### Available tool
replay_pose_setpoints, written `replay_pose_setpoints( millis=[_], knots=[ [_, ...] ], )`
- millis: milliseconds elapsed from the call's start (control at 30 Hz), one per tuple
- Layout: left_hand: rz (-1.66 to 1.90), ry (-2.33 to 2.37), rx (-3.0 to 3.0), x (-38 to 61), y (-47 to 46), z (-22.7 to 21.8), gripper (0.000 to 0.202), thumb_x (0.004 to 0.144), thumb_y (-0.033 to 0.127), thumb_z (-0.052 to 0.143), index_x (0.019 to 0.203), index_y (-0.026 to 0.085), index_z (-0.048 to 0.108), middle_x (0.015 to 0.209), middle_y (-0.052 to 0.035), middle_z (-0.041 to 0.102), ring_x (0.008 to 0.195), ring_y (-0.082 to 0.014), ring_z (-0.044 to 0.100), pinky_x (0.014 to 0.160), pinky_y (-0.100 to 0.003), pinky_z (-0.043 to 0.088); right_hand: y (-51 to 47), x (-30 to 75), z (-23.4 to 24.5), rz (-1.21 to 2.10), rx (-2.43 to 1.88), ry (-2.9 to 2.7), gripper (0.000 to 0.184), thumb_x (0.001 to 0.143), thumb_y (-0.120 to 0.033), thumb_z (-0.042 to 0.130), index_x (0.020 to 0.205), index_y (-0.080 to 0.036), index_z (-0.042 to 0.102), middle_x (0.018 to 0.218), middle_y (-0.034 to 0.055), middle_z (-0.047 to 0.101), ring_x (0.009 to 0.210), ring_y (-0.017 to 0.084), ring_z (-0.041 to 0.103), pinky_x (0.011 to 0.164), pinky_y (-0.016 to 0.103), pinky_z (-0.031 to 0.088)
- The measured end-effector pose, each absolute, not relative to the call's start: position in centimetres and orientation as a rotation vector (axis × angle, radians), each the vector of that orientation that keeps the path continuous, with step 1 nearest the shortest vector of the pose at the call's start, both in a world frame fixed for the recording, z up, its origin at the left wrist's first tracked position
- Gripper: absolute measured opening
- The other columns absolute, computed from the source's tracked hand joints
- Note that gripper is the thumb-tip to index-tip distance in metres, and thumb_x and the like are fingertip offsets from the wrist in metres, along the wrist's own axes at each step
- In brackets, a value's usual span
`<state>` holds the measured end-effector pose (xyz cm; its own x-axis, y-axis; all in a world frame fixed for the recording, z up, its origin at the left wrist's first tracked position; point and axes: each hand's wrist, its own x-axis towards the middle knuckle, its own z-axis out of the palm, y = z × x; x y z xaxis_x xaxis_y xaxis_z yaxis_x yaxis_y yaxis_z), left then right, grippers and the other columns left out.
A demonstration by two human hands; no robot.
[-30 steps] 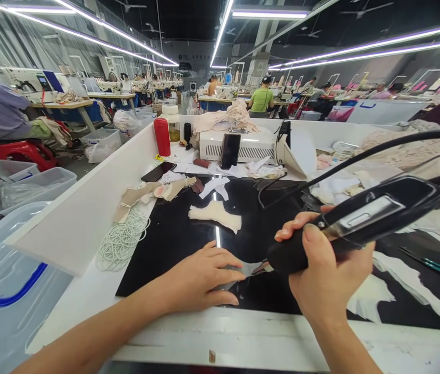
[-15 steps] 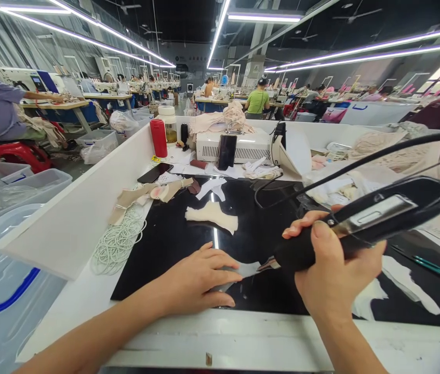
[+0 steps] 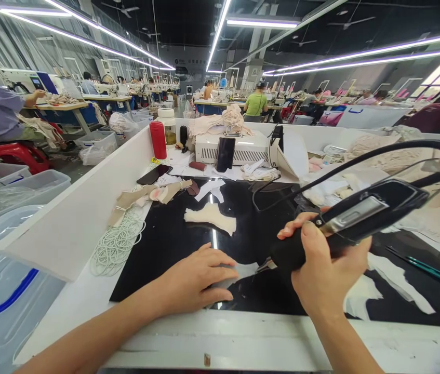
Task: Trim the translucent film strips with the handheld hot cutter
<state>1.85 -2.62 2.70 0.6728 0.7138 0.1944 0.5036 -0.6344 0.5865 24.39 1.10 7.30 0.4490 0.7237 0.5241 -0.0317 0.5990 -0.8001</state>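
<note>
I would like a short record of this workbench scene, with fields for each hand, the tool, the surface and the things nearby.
left hand: lies flat, fingertips pressing a thin grey fabric piece onto the black mat
right hand: closed around a black corded tool
tool position: its metal point is at the edge of the grey fabric piece
farther on the mat: cream fabric piece
left of the mat: white elastic loops
back of the bench: red bottle; phone leaning on a white machine

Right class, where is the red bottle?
In the head view, the red bottle stands far left on the bench, beside the white side wall, just left of a white-lidded jar.
</note>
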Motion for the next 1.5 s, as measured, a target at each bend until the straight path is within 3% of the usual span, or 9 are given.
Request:
replay_pose_setpoints(
  millis=[400,567,667,767,900,1033,1133,1300,1500],
  knots=[
    [0.778,1.361,2.177,2.0,-1.6,1.3,0.011,0.097,0.016,0.074,0.105,0.023,0.073,0.14,-0.0076,0.069,0.139,-0.0286,0.057,0.117,-0.048,0.049,0.9,26.3,8.3,0.294,-1.145,-1.229,0.044,0.097,-0.066,0.063,0.11,-0.024,0.064,0.104,0.0042,0.068,0.091,0.023,0.065,0.086,0.042,0.051],
    [0.834,1.339,2.106,2.2,-1.5,1.3,0.013,0.094,0.011,0.072,0.089,0.022,0.069,0.132,-0.0062,0.072,0.135,-0.0277,0.059,0.114,-0.046,0.048,1.5,28.5,8.5,0.039,-1.394,-1.335,0.054,0.087,-0.079,0.064,0.077,-0.028,0.051,0.082,0.0013,0.049,0.088,0.028,0.051,0.079,0.044,0.04],
    [0.874,1.306,2.06,2.3,-1.6,1.5,0.015,0.095,0.011,0.07,0.085,0.022,0.066,0.125,-0.0056,0.075,0.132,-0.0263,0.062,0.114,-0.044,0.047,1.7,28.8,8.1,0.011,-1.386,-1.267,0.053,0.088,-0.074,0.069,0.108,-0.025,0.066,0.1,0.0068,0.058,0.089,0.029,0.056,0.079,0.046,0.045],
    [0.912,1.279,1.998,2.5,-1.6,1.6,0.014,0.095,0.012,0.067,0.085,0.023,0.065,0.115,-0.0023,0.078,0.119,-0.0227,0.069,0.125,-0.049,0.036,1.3,28.3,7.0,-0.115,-1.138,-1.164,0.067,0.091,-0.055,0.078,0.146,-0.023,0.057,0.12,0.0126,0.062,0.092,0.027,0.062,0.086,0.048,0.051],
    [0.947,1.265,1.878,2.5,-1.4,1.4,0.007,0.095,0.02,0.066,0.089,0.023,0.066,0.097,0.0032,0.078,0.092,-0.018,0.071,0.129,-0.053,0.026,0.4,26.8,4.8,-0.09,-1.006,-1.66,0.024,0.103,-0.04,0.065,0.121,-0.026,0.071,0.104,0.0072,0.075,0.09,0.025,0.072,0.087,0.042,0.058],
    [0.99,1.227,1.726,2.3,-1.1,1.4,0.005,0.091,0.025,0.067,0.086,0.022,0.068,0.087,0.002,0.075,0.086,-0.0184,0.068,0.1,-0.038,0.05,0.3,25.4,2.7,0.225,-0.884,-2.197,0.03,0.109,-0.034,0.053,0.136,-0.032,0.065,0.128,0.0052,0.078,0.118,0.024,0.074,0.1,0.039,0.061],
    [1.043,1.177,1.605,2.1,-0.8,1.6,0.006,0.089,0.027,0.066,0.087,0.021,0.067,0.083,0.0011,0.075,0.082,-0.0174,0.068,0.079,-0.029,0.051,0.9,24.9,1.9,0.47,-0.954,-2.222,0.023,0.11,-0.039,0.052,0.124,-0.03,0.069,0.118,0.0049,0.078,0.112,0.023,0.074,0.096,0.036,0.062],
    [1.142,1.119,1.433,1.9,0.1,1.2,0.018,0.091,0.037,0.067,0.09,0.02,0.062,0.082,0.0006,0.07,0.078,-0.0159,0.067,0.077,-0.029,0.05,2.0,24.1,2.3,0.684,-0.946,-2.169,0.028,0.11,-0.041,0.051,0.092,-0.027,0.067,0.081,-0.001,0.069,0.071,0.017,0.067,0.067,0.025,0.058],
    [1.129,1.059,1.295,1.6,1.2,0.4,0.049,0.081,0.041,0.082,0.118,0.019,0.059,0.087,0.0013,0.067,0.08,-0.0166,0.071,0.08,-0.031,0.056,3.4,22.8,2.6,0.622,-0.956,-2.058,0.025,0.108,-0.042,0.057,0.094,-0.027,0.072,0.083,-0.0003,0.071,0.072,0.017,0.068,0.068,0.024,0.056]
  ],
)
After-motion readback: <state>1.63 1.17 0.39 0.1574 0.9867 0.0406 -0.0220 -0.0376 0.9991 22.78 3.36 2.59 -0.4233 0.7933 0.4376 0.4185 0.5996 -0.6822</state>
